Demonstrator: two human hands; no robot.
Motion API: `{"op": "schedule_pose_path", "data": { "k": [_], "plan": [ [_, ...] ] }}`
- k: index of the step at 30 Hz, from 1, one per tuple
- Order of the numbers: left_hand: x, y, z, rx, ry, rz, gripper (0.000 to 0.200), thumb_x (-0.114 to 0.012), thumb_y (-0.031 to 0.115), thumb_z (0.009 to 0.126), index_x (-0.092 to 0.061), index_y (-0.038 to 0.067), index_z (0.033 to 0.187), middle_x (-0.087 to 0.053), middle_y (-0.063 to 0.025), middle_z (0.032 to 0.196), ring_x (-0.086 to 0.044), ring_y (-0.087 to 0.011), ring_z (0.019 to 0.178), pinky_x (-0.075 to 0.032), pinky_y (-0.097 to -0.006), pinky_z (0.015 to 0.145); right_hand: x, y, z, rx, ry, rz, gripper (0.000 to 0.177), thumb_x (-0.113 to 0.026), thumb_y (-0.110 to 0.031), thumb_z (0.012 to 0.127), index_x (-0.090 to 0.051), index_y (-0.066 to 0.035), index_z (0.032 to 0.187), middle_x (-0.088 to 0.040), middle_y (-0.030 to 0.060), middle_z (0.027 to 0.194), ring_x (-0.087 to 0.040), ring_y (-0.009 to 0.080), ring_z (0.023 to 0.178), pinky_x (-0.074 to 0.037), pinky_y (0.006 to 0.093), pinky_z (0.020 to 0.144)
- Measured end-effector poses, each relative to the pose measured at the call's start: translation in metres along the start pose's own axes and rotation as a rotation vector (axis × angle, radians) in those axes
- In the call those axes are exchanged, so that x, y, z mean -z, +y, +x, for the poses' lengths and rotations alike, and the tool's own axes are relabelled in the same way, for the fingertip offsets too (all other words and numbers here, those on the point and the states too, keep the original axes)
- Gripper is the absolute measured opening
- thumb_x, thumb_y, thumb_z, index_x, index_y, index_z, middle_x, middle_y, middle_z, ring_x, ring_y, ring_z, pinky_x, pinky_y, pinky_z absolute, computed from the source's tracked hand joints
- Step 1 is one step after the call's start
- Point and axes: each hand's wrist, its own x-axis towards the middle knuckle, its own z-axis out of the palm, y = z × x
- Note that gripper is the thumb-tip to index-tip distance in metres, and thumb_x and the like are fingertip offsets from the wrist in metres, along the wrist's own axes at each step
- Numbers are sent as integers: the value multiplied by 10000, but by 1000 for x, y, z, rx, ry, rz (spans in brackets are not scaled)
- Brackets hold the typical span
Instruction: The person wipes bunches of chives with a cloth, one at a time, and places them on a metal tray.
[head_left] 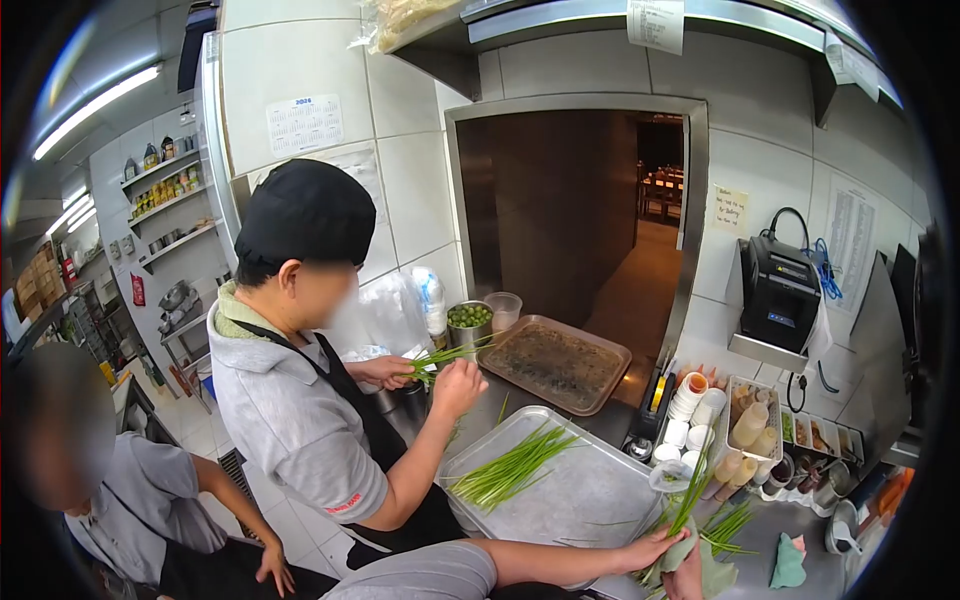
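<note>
Inspector: Item held, and its appearance?

Technician: Chive bundle point(688, 500): thin, bright green stalks fanned upward, at 5 o'clock in the view. Left hand point(652, 548) is closed around the lower stems, over the steel counter point(760, 520). Right hand point(688, 582) sits at the bundle's base. The bottom edge cuts it off, so its grip cannot be told.

Inspector: Readable markings?

Technician: Wall calendar point(305, 124) at 11 o'clock has print too small to read. Handwritten note point(729, 208) at 2 o'clock, beside the receipt printer point(780, 292), is illegible.

Inspector: Obstructions?

Technician: Loose chives point(510, 470) lie on the metal tray point(600, 500) at 6 o'clock. Co-worker's hand point(455, 385) holds another bunch near centre. The lens edge darkens every corner.
</note>
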Motion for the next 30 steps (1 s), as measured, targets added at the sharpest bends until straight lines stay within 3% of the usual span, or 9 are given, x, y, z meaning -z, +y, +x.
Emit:
{"op": "schedule_pose_path", "data": {
  "k": [1, 6, 10, 13, 16, 19, 23, 26, 30],
  "plan": [
    [0, 2, -2, 23, -6, -34, 523, -372, 457, 1003, -406, 104, 1388, -412, -48, 1380, -355, -146, 1292, -260, -276, 1083, 4, -4, -5, -54, -17, -228, 687, -628, -243, 888, -294, 2, 1436, -412, 131, 1404, -409, 214, 1263, -342, 308, 1035],
    [-12, -4, 0, 164, 10, -291, 562, -382, 469, 997, -351, 120, 1436, -378, -55, 1426, -320, -147, 1331, -245, -296, 1100, -20, -37, -24, 47, -64, -198, 636, -620, -176, 889, -319, 6, 1419, -437, 127, 1385, -446, 223, 1232, -365, 332, 1017],
    [-28, 11, -8, 137, 123, -233, 554, -406, 445, 996, -357, 117, 1440, -393, -33, 1435, -320, -151, 1338, -235, -298, 1106, -29, -48, -29, -13, -36, -229, 622, -601, -102, 885, -309, 13, 1422, -446, 143, 1375, -447, 229, 1235, -360, 323, 1022],
    [-39, 14, -10, 175, 192, -213, 546, -416, 418, 999, -347, 111, 1444, -389, -49, 1438, -313, -154, 1344, -221, -304, 1113, -30, -51, -34, 91, 18, -306, 614, -595, -124, 898, -306, 17, 1422, -453, 153, 1366, -454, 234, 1227, -362, 315, 1017],
    [-37, -7, 2, 58, 166, -349, 538, -423, 395, 1001, -353, 85, 1436, -387, -59, 1437, -320, -150, 1337, -223, -303, 1113, -16, -36, -23, 165, 18, -322, 575, -584, -132, 906, -338, 36, 1397, -488, 165, 1329, -476, 241, 1203, -371, 318, 1010],
    [-40, -4, 4, 61, 161, -502, 472, -442, 324, 1006, -406, 47, 1387, -466, -51, 1358, -404, -132, 1264, -290, -277, 1073, -2, -25, -16, 46, 18, -231, 481, -557, -115, 911, -403, 53, 1335, -529, 161, 1270, -500, 236, 1167, -380, 320, 997],
    [-42, -2, 11, 149, 168, -741, 384, -465, 284, 1002, -475, 54, 1309, -568, -35, 1193, -518, -113, 1110, -399, -260, 976, 6, 3, 1, 309, 73, -216, 343, -521, -85, 929, -468, 33, 1246, -567, 123, 1181, -535, 195, 1079, -409, 299, 943],
    [-34, 0, 21, 117, 131, -761, 388, -462, 294, 1002, -476, 54, 1307, -565, -42, 1198, -512, -112, 1120, -402, -267, 975, 12, 24, 11, 436, 106, -237, 253, -494, -63, 942, -518, 18, 1180, -595, 93, 1115, -561, 164, 1013, -431, 283, 903],
    [-12, 17, 36, 98, 250, -728, 357, -423, 295, 1013, -501, 76, 1284, -564, -35, 1177, -514, -133, 1116, -412, -281, 978, 9, 34, 12, 438, 153, -196, 230, -483, 20, 919, -544, 30, 1141, -615, 61, 1048, -563, 114, 952, -438, 256, 853]
  ]
}}
